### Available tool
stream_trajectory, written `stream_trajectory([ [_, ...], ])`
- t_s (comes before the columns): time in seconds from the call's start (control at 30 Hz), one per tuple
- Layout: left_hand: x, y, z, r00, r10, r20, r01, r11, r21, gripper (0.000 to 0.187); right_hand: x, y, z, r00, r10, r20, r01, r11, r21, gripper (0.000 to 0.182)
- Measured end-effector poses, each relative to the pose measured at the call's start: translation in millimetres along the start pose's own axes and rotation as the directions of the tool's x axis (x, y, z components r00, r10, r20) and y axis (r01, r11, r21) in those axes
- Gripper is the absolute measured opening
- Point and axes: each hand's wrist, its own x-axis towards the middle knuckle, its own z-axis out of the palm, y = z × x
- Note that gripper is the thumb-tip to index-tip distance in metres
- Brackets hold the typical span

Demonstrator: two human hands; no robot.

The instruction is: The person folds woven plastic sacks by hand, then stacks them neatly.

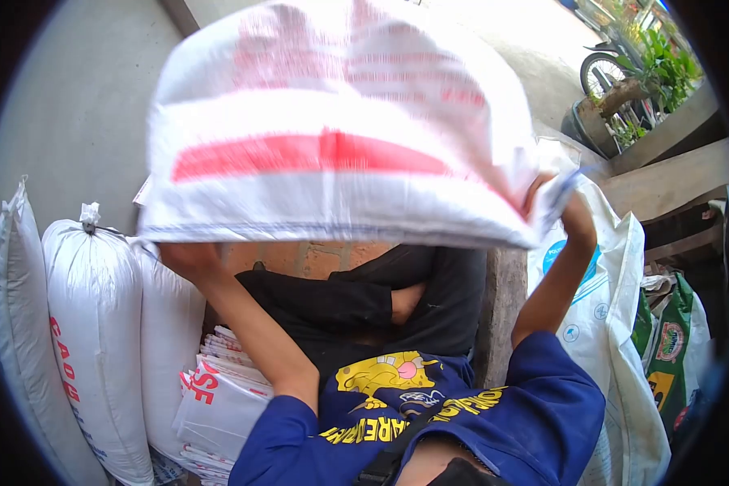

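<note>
A large white woven sack (300, 198) with red print and a red band is spread in the air in front of me, blurred by motion. At its lower left corner is my left hand (188, 257), gripping the sack's stitched edge, its fingers mostly hidden behind the cloth. My right hand (560, 202) is closed on the lower right corner, where the cloth bunches and smears. To the left of my crossed legs lies a stack of folded white sacks (227, 405) with red lettering.
Full white sacks (97, 324), one tied at the top, stand at the left against a grey wall (81, 105). A wooden beam (506, 308) runs at my right, beside a large white bag (607, 324) and a green bag (676, 348). Plants (664, 73) and a motorbike wheel (603, 77) are farther back.
</note>
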Motion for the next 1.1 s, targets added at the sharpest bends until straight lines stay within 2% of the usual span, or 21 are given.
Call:
stream_trajectory([
  [0.03, -31, -31, -7, 0.949, -0.294, 0.113, 0.293, 0.69, -0.662, 0.049, -10, 5, 15, 0.993, 0.08, 0.086, -0.071, 0.992, -0.103, 0.015],
  [0.07, -61, -61, -14, 0.818, -0.536, 0.206, 0.39, 0.254, -0.885, 0.055, -20, 9, 26, 0.973, 0.167, 0.161, -0.132, 0.969, -0.211, 0.018],
  [0.13, -83, -55, -27, 0.837, -0.261, 0.481, 0.441, -0.2, -0.875, 0.054, -34, -3, 42, 0.882, 0.46, 0.1, -0.413, 0.859, -0.301, 0.023],
  [0.17, -89, -58, -32, 0.835, -0.265, 0.482, 0.442, -0.199, -0.875, 0.054, -42, 7, 41, 0.842, 0.53, 0.103, -0.51, 0.844, -0.167, 0.023],
  [0.2, -97, -64, -38, 0.791, -0.415, 0.45, 0.414, -0.18, -0.892, 0.054, -50, 17, 39, 0.839, 0.533, 0.11, -0.513, 0.841, -0.169, 0.023],
  [0.23, -101, -64, -42, 0.728, -0.553, 0.405, 0.388, -0.154, -0.909, 0.054, -56, 23, 38, 0.901, 0.428, 0.069, -0.406, 0.889, -0.212, 0.022],
  [0.27, -103, -65, -45, 0.727, -0.556, 0.402, 0.388, -0.151, -0.909, 0.054, -61, 30, 36, 0.95, 0.31, 0.031, -0.292, 0.921, -0.258, 0.022],
  [0.33, -104, -48, -40, 0.715, -0.631, 0.3, 0.409, 0.029, -0.912, 0.058, -60, 26, 36, 0.952, 0.292, 0.095, -0.256, 0.926, -0.278, 0.022],
  [0.37, -102, -38, -38, 0.665, -0.687, 0.294, 0.412, 0.009, -0.911, 0.06, -59, 24, 37, 0.954, 0.279, 0.105, -0.233, 0.918, -0.319, 0.02],
  [0.5, -107, -39, -43, 0.717, -0.596, 0.361, 0.452, 0.004, -0.892, 0.064, -54, 14, 45, 0.945, 0.292, 0.146, -0.228, 0.911, -0.345, 0.018],
  [0.57, -96, -16, -38, 0.659, -0.655, 0.371, 0.555, 0.09, -0.827, 0.068, -51, 12, 50, 0.938, 0.292, 0.187, -0.221, 0.919, -0.327, 0.018],
  [0.6, -95, -19, -39, 0.656, -0.659, 0.368, 0.556, 0.092, -0.826, 0.068, -50, 12, 53, 0.933, 0.294, 0.209, -0.224, 0.927, -0.301, 0.019],
  [0.67, -92, -24, -38, 0.7, -0.569, 0.432, 0.634, 0.216, -0.743, 0.071, -49, 11, 56, 0.929, 0.29, 0.229, -0.224, 0.935, -0.276, 0.02],
  [0.73, -87, -23, -34, 0.704, -0.56, 0.437, 0.635, 0.219, -0.741, 0.068, -50, 6, 59, 0.936, 0.216, 0.277, -0.144, 0.955, -0.259, 0.022],
  [0.8, -82, -25, -25, 0.712, -0.546, 0.441, 0.631, 0.224, -0.743, 0.065, -51, -5, 64, 0.918, 0.253, 0.304, -0.163, 0.943, -0.291, 0.022],
  [0.9, -72, -34, 11, 0.786, -0.458, 0.414, 0.505, 0.09, -0.859, 0.055, -53, -11, 73, 0.854, 0.339, 0.395, -0.214, 0.92, -0.328, 0.023],
  [0.93, -66, -32, 36, 0.885, -0.123, 0.449, 0.45, -0.021, -0.893, 0.038, -54, -13, 75, 0.803, 0.385, 0.456, -0.246, 0.91, -0.335, 0.024],
  [0.97, -68, -23, 54, 0.893, 0.225, 0.389, 0.426, -0.145, -0.893, 0.024, -55, -17, 81, 0.792, 0.374, 0.482, -0.254, 0.921, -0.297, 0.023],
  [1.0, -76, 9, 76, 0.883, 0.158, 0.443, 0.467, -0.182, -0.865, 0.015, -58, -16, 85, 0.793, 0.374, 0.481, -0.252, 0.92, -0.299, 0.023],
  [1.03, -83, 41, 97, 0.865, 0.091, 0.493, 0.5, -0.225, -0.836, 0.018, -61, -10, 89, 0.815, 0.339, 0.47, -0.208, 0.928, -0.309, 0.022],
  [1.1, -108, 114, 130, 0.807, 0.132, 0.576, 0.58, -0.368, -0.727, 0.03, -70, -6, 93, 0.858, 0.264, 0.442, -0.1, 0.928, -0.36, 0.022],
])
